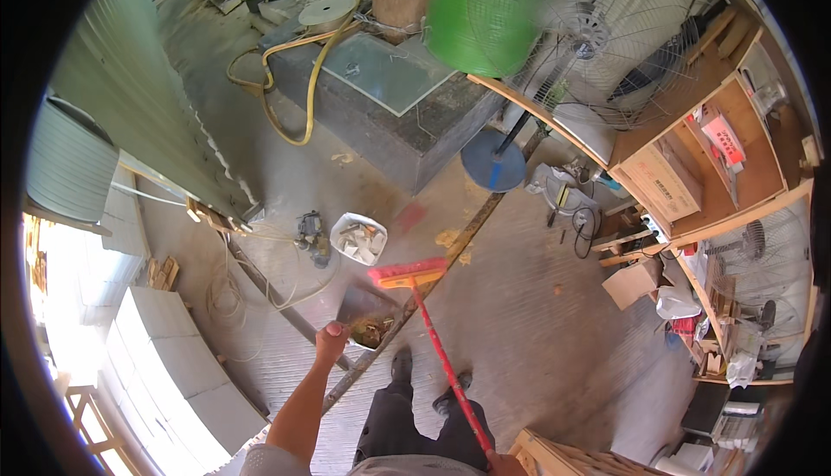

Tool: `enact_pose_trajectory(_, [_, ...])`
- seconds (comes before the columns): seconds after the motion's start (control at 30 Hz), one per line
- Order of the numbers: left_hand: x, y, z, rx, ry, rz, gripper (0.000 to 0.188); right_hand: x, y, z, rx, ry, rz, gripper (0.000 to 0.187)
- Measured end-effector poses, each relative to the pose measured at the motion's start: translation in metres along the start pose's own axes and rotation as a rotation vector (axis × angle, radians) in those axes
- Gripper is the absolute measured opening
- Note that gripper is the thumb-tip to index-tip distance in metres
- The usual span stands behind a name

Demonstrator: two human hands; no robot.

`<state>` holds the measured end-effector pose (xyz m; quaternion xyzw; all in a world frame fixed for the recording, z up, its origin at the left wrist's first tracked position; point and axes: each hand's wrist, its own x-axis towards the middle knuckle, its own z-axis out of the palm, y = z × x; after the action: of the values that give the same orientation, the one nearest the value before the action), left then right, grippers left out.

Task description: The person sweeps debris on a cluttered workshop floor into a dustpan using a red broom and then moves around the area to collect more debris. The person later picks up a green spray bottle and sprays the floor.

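Observation:
My left hand point(332, 339) is closed in a fist at the near left edge of a grey dustpan point(363, 299); its grip covers the handle. Brownish debris point(370, 332) lies in the pan. At the lower edge, my right hand point(505, 465) wraps round the top of a broom's long red stick. The broom point(410, 273) has an orange head with red bristles, which is just beyond the dustpan and to its right. A white basin point(359, 239) of pale broken pieces stands past the broom head.
A small machine with a hose point(312, 238) sits left of the basin. Metal strips point(472, 238) cross the floor. Ahead rises a grey plinth point(411, 147) with a yellow hose. A fan base point(493, 160) and wooden shelves point(762, 164) are at right, pale blocks point(186, 363) at left.

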<state>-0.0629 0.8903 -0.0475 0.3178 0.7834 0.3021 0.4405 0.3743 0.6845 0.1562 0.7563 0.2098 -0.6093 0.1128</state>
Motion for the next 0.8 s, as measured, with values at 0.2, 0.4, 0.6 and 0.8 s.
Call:
enact_pose_trajectory(0.2, [0.004, 0.029, 0.053, 0.043, -0.026, 0.069, 0.018, 0.047, -0.043, -0.071, 0.389, -0.022, -0.011, 0.052])
enact_pose_trajectory(0.4, [0.023, 0.098, 0.142, 0.079, -0.042, 0.054, 0.021, 0.146, -0.109, -0.157, 0.455, 0.051, -0.183, 0.05])
enact_pose_trajectory(0.6, [0.074, 0.125, 0.245, 0.047, -0.016, 0.148, 0.022, 0.265, -0.154, -0.213, 0.233, 0.061, -0.134, 0.057])
enact_pose_trajectory(0.8, [0.124, 0.155, 0.301, 0.24, 0.099, 0.196, 0.021, 0.203, -0.128, -0.19, 0.017, -0.01, -0.022, 0.065])
